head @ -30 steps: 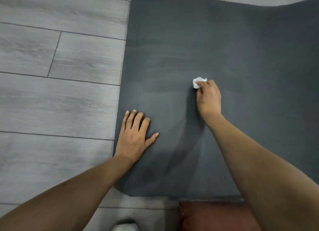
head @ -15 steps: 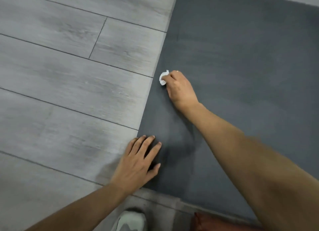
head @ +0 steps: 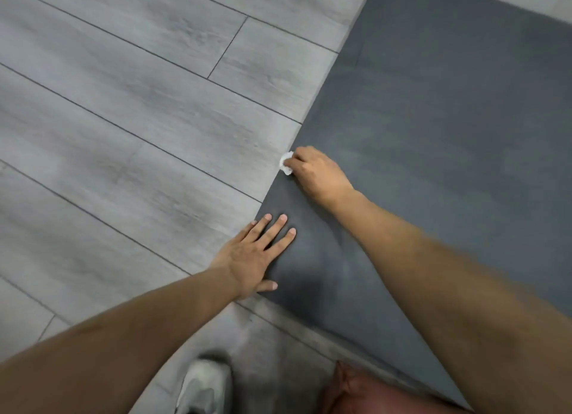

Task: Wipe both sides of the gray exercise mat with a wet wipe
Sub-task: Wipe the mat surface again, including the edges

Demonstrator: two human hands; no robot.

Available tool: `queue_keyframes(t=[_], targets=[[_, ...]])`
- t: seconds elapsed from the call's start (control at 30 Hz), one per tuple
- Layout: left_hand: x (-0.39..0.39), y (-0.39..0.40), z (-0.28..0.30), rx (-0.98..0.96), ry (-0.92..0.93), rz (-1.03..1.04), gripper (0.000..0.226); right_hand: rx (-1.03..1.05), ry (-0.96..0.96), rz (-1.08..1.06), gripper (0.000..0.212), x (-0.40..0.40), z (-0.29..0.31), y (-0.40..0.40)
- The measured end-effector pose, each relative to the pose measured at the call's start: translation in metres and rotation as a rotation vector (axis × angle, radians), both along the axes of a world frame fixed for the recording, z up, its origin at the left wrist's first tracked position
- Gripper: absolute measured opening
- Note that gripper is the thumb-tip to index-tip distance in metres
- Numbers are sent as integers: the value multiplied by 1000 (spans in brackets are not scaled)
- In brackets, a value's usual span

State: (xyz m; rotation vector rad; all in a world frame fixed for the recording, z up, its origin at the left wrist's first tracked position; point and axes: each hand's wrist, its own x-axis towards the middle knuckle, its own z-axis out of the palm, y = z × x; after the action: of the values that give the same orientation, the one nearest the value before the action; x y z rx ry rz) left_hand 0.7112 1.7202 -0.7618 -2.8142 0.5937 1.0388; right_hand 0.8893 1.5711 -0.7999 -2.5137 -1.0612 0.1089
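mat [head: 433, 141] lies flat on the floor [head: 123, 119]. left hand [head: 253, 254], fingers straight, pins its corner so it can't creep; right hand [head: 315, 173] clenches the wipe [head: 285, 163], apparently scrubbing the left edge.

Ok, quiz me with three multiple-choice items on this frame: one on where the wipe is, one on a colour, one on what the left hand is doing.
1. Where is the wet wipe?
A. at the mat's left edge
B. in the middle of the mat
C. on the floor by the shoe

2. What colour is the exercise mat?
A. red
B. dark gray
C. white

3. How is the left hand?
A. gripping the wipe
B. lifted off the mat
C. flat, fingers straight, pressing the mat's corner area

Answers: 1 A, the right hand holds the wipe right where mat meets floor. 2 B, its surface reads dark gray beside the paler planks. 3 C, the fingers lie straight across the mat's edge.
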Motion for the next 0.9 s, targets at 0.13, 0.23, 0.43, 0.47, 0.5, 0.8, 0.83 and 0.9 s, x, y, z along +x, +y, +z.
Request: queue_keyframes(t=[0.13, 0.23, 0.43, 0.47, 0.5, 0.8, 0.83, 0.9], targets=[[-5, 2, -13, -31, -44, 30, 110, -49, -58, -189, 21, 75, -1, -15], [-8, 5, -21, -67, -74, 32, 112, -82, -124, -372, 22, 115, 14, -10], [-11, 2, -19, -75, -118, 45, 112, -97, -365, -508, 13, 135, 29, -26], [-11, 1, -19, -82, -116, 53, 111, -151, -229, -461, 16, 121, 21, -22], [-11, 1, -20, -84, -119, 57, 111, -165, -122, -480, 17, 111, 14, -17], [-13, 4, -25, -73, -151, 42, 111, 51, -52, -408, 24, 23, -10, 24], [-13, 5, -28, -73, -156, 34, 111, 50, -38, -419, 25, 15, -11, 26], [-13, 7, -27, -80, -178, 9, 110, 41, -34, -410, 27, -3, -10, 26]])
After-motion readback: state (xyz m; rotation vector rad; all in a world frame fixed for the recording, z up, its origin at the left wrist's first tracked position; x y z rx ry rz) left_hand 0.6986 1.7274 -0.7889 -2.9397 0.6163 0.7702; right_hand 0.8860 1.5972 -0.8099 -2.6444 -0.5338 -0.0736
